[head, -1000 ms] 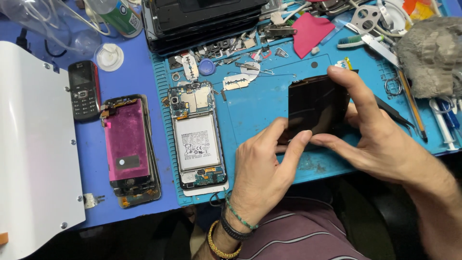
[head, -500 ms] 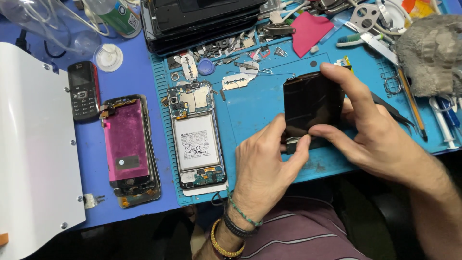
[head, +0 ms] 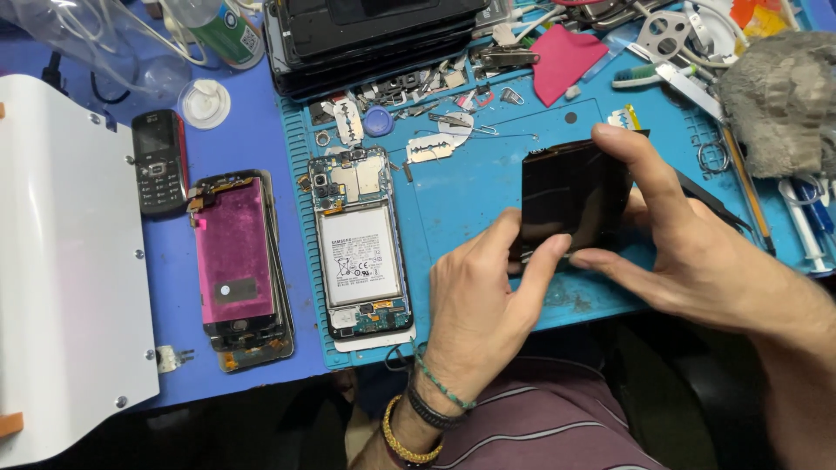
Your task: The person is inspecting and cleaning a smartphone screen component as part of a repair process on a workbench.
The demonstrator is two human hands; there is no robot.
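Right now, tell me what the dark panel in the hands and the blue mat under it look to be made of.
Dark panel: probably glass, glossy black; its flat face shows faint reflections. It sits between the left hand and the right hand.
Blue mat: likely silicone or rubber, matte; ribbed edge and moulded compartments suggest a soft cast sheet.
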